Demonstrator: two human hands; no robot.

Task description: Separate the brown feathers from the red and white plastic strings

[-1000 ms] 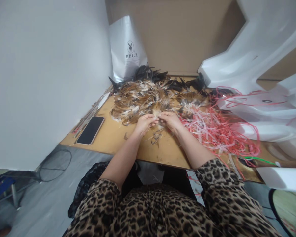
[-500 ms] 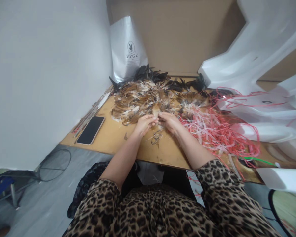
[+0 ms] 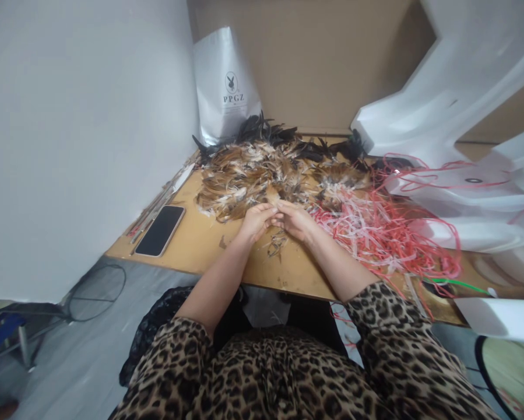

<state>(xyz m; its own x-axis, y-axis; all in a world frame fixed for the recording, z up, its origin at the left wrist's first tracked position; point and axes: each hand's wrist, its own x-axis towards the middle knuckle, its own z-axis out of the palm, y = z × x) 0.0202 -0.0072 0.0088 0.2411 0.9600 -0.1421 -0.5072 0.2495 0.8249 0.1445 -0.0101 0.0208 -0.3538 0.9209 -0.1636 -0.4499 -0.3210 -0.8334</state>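
My left hand [image 3: 260, 219] and my right hand [image 3: 295, 219] meet above the near part of the wooden table [image 3: 288, 271]. Both pinch a light brown feather [image 3: 272, 194], whose tip points away from me past the fingers; its lower end is hidden by them. Just beyond the hands spreads a heap of brown and white feathers [image 3: 231, 181], with black feathers [image 3: 262, 129] along its back. Small feather scraps [image 3: 277, 242] lie on the wood right below my fingers. To the right of my right hand is a tangle of pink and white strips [image 3: 375, 233].
A phone [image 3: 160, 231] lies at the left, beside thin sticks [image 3: 157, 201] along the wall. A silver-white bag [image 3: 227, 87] stands at the back left. White sheet-like pieces [image 3: 467, 198] crowd the right side. A green strip [image 3: 460, 284] lies near the front right edge.
My right hand has shifted slightly left and closer against my left hand. The feather between them now leans a little to the left.
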